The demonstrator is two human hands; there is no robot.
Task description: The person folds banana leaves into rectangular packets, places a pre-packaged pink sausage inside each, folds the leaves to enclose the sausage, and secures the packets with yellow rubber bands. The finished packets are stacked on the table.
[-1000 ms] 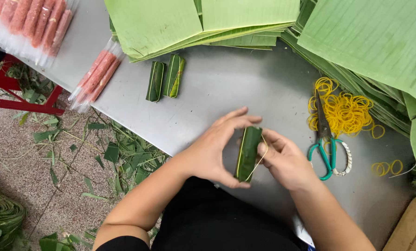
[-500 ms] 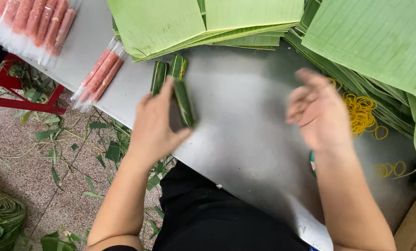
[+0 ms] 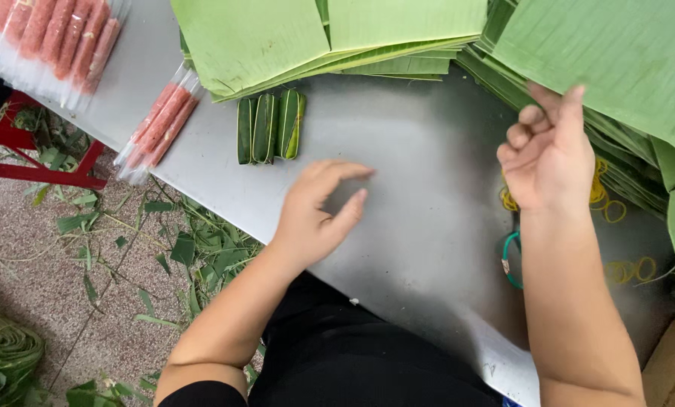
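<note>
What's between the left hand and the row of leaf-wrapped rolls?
Head view: only bare grey table between the left hand and the leaf-wrapped rolls.
</note>
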